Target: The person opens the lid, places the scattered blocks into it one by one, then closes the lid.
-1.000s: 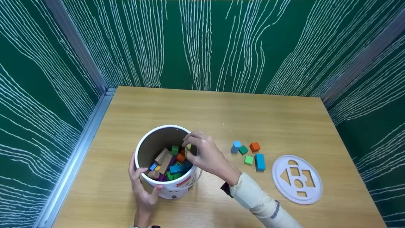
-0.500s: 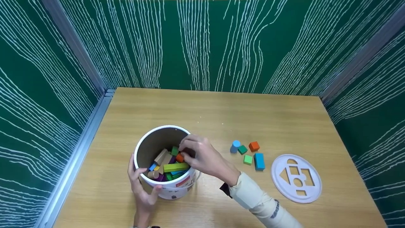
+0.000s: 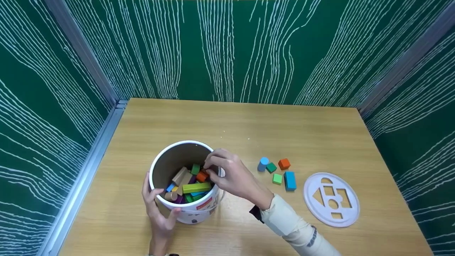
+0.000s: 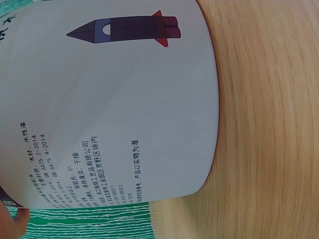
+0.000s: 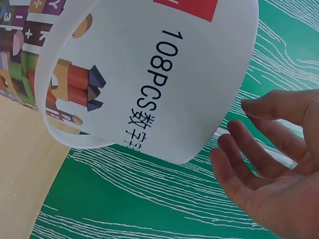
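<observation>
A white bucket (image 3: pixel 192 216) holds several coloured wooden blocks. My left hand (image 3: pixel 160 222) grips its near-left side, fingertips over the rim and thumb against the outer wall. In the left wrist view the printed bucket wall (image 4: pixel 114 99) fills most of the picture. Over the right rim reaches my right hand (image 3: pixel 233 174), its fingertips inside near an orange block (image 3: pixel 202 176). From the right wrist, that hand (image 5: pixel 279 154) shows loosely bent fingers with a gap to the thumb and nothing visible between them. A long yellow-green block (image 3: pixel 196 187) lies on top of the pile.
Right of the bucket lie a blue cylinder (image 3: pixel 263 164), a dark green block (image 3: pixel 271 167), an orange cube (image 3: pixel 284 164), a light green cube (image 3: pixel 277 179) and a blue block (image 3: pixel 290 181). Farther right is a white lid (image 3: pixel 321 211) with shaped holes. Green panels (image 3: pixel 213 53) enclose the table.
My right hand held the yellow-green block one second ago; that block now lies across the pile. The orange block beside the fingertips has shifted slightly. My left hand stays on the bucket.
</observation>
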The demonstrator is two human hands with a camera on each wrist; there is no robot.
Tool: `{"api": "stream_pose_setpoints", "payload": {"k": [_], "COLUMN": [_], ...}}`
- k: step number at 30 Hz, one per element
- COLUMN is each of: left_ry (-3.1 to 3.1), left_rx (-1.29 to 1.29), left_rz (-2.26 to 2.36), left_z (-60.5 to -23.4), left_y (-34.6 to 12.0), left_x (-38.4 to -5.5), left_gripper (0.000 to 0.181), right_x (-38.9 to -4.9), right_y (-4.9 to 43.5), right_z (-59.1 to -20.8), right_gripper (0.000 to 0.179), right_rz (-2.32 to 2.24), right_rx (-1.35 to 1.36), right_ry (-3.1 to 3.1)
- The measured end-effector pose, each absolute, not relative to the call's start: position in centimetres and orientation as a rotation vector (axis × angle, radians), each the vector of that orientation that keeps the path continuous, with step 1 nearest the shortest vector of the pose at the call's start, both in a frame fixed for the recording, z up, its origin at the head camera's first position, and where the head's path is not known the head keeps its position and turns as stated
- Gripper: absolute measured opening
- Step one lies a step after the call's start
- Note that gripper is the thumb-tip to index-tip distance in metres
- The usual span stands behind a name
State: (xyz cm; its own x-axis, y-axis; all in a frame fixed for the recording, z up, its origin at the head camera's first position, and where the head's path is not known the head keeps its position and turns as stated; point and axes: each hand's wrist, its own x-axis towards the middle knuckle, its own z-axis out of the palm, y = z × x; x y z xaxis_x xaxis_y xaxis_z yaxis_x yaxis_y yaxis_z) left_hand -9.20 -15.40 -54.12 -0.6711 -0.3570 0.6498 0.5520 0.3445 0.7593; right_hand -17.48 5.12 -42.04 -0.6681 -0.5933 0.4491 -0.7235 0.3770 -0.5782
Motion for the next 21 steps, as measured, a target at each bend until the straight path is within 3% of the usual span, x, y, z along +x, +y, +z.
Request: {"api": "stream_pose_setpoints", "payload": {"k": [11, 21], "left_ry": [-1.81, -1.789], "left_rx": [-0.175, -0.193], "left_rz": [-1.441, -1.413], "left_z": [-55.5, -52.3], "left_y": [-15.8, -14.7], "left_x": [-9.7, -8.9], "left_gripper": [0.065, 0.064], "right_x": [-17.9, -18.8], "right_y": [6.4, 7.8], "right_z": [-42.4, -43.6], "right_gripper": [0.011, 0.01], "right_rz": [1.214, 1.179], "right_rx": [1.046, 0.888], "right_ry": [-2.408, -2.388]}}
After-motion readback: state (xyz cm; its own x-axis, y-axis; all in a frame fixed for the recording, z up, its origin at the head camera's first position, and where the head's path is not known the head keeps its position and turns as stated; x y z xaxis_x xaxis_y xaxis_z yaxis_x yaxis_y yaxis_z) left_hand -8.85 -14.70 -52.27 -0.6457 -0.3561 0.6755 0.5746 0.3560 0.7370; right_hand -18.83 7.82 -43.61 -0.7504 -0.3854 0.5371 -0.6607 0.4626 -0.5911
